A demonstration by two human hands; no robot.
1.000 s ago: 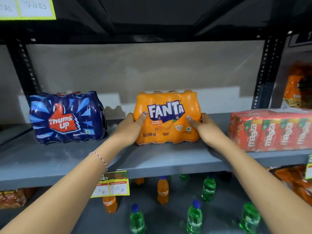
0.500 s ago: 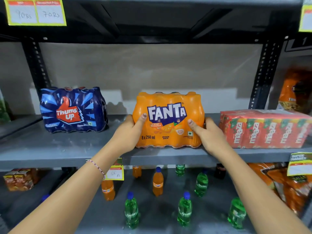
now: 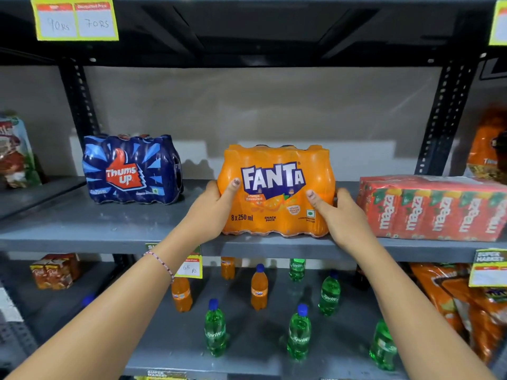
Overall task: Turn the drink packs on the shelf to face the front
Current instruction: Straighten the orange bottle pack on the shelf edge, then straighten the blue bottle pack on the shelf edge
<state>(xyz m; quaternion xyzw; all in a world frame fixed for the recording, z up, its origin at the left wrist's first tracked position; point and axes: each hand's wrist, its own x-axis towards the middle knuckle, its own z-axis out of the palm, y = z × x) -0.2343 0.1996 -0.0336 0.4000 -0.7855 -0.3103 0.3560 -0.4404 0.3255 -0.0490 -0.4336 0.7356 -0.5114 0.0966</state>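
Note:
An orange Fanta pack [image 3: 277, 187] stands near the front edge of the grey shelf [image 3: 109, 226], its logo side facing me. My left hand [image 3: 211, 209] grips its left end with the thumb across the front. My right hand [image 3: 337, 215] grips its right end the same way. To the left a blue Thums Up pack [image 3: 131, 171] sits further back, logo outward and angled slightly. On the right a red Maaza pack [image 3: 433, 207] lies with its printed side toward me.
Black uprights [image 3: 444, 119] frame the bay under a dark upper shelf with a yellow price tag [image 3: 75, 19]. Below stand loose orange bottles [image 3: 259, 289] and green Sprite bottles [image 3: 299, 330], small cartons [image 3: 55, 270] at left, orange bags [image 3: 466, 303] at right.
Both hands have stayed on the Fanta pack, which now sits a little squarer to the front near the shelf edge. My view has shifted, bringing more of the lower shelf and left side in.

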